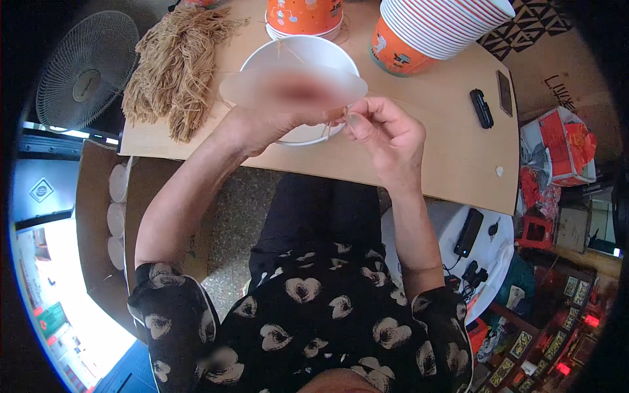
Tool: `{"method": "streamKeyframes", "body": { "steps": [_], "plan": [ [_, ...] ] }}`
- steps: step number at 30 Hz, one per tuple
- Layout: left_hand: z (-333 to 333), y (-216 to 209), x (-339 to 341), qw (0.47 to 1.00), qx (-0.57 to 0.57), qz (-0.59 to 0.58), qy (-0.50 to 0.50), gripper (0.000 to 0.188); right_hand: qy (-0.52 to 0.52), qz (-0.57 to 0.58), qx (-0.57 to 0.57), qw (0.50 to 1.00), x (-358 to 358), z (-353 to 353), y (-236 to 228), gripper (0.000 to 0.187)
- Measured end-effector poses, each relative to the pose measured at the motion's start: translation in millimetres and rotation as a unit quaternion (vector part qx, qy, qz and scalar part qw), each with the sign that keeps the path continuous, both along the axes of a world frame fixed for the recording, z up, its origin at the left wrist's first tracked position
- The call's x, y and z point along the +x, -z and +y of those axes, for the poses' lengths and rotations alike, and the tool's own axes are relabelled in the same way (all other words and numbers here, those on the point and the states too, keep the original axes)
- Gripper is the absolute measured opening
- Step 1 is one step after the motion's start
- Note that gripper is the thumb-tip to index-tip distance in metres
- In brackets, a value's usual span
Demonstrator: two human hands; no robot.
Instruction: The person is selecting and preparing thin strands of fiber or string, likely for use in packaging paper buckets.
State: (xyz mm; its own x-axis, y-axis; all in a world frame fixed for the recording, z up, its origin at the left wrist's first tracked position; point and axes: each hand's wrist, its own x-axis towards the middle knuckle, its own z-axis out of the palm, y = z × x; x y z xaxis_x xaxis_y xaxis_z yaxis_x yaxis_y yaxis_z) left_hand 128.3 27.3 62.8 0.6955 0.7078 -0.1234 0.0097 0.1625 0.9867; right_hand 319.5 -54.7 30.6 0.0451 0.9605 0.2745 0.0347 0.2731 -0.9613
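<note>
A smooth white bowl [298, 56] with a round rim sits on the flat brown cardboard tabletop [445, 157], near its front edge; what lies inside cannot be told, since a blurred patch covers it. The right hand [386, 134] pinches thin tan straw strands [341, 114] at the bowl's near rim, fingers pressed together. The left hand [275, 118] meets it there, mostly blurred, so its finger state cannot be told. To the far left lies a rough, fibrous bundle of straw [173, 65]. At the far right leans a stack of orange paper bowls [432, 29] with white insides, nested together.
</note>
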Motion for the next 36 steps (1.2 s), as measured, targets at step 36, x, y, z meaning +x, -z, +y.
{"method": "streamKeyframes", "body": {
  "steps": [36],
  "plan": [
    [-8.5,7.0,3.3,0.991,0.133,-0.012,0.008,0.009,-0.049,0.1,-0.069,0.991,3.0,3.1,-5.6,0.015]
  ]
}}
